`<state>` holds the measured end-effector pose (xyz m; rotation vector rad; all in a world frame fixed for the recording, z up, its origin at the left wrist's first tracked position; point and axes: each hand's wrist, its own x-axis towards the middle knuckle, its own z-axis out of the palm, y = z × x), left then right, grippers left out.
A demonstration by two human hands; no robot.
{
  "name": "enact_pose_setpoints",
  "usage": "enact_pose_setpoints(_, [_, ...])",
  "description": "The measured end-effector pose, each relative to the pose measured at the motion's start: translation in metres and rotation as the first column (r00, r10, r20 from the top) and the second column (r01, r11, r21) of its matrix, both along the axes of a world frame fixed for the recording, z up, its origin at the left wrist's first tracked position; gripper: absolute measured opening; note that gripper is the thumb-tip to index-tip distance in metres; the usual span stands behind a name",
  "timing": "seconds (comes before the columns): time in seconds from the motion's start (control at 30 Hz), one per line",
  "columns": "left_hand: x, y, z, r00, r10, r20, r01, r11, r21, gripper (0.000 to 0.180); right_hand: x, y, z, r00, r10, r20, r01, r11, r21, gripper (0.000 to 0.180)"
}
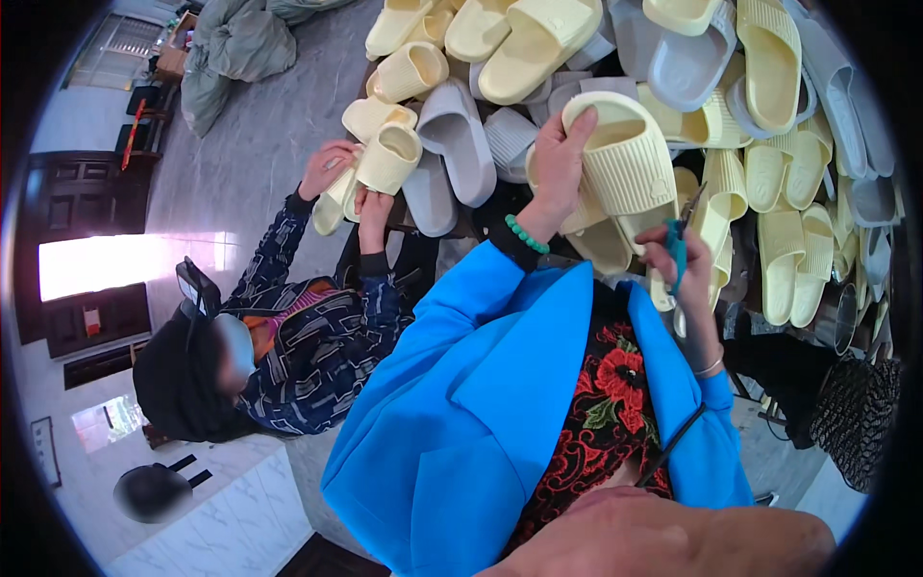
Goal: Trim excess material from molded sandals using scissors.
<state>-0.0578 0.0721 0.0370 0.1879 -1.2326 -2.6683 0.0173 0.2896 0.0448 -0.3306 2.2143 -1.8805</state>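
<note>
A pale yellow slipper (627, 171) with a ribbed strap is in my left hand (560, 173), the thumb over its upper end and the other fingers behind it. A green bead bracelet circles that wrist. My right hand (685, 269) is closed around small scissors (679, 252) with teal handles, their blades pointing up beside the slipper. Its fingertips are near the slipper's lower end; whether they touch it I cannot tell. Other yellow slippers (606, 245) lie right behind the held one, partly hidden by it.
Yellow and grey slippers (460, 139) are heaped across the far side and right. At my left a co-worker in a dark patterned jacket (322, 351) handles a yellow slipper (389, 159) with both hands. Grey-green sacks (245, 48) lie on the floor at the far left.
</note>
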Motion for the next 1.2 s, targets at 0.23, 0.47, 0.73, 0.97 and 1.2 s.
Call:
enact_pose_setpoints(0.23, [0.014,-0.004,0.025,0.980,-0.198,-0.026,0.155,0.839,-0.522,0.018,-0.035,0.040,0.098,0.825,0.188,-0.533,0.235,0.745,0.625,0.039])
enact_pose_setpoints(0.47, [0.025,0.010,0.049,0.934,-0.356,-0.038,0.227,0.671,-0.706,0.019,-0.041,0.062,0.119,0.662,0.372,-0.651,0.352,0.613,0.708,0.045])
enact_pose_setpoints(0.73, [0.036,0.029,0.065,0.872,-0.486,-0.063,0.281,0.600,-0.749,0.018,-0.044,0.069,0.145,0.675,0.489,-0.553,0.272,0.532,0.802,0.047])
enact_pose_setpoints(0.97, [0.044,0.043,0.074,0.844,-0.534,0.044,0.449,0.659,-0.603,0.023,-0.037,0.074,0.174,0.753,0.534,-0.385,0.167,0.410,0.897,0.050])
enact_pose_setpoints(1.2, [0.047,0.058,0.086,0.841,-0.541,0.022,0.415,0.617,-0.669,0.025,-0.035,0.078,0.183,0.785,0.543,-0.298,0.103,0.359,0.927,0.048])
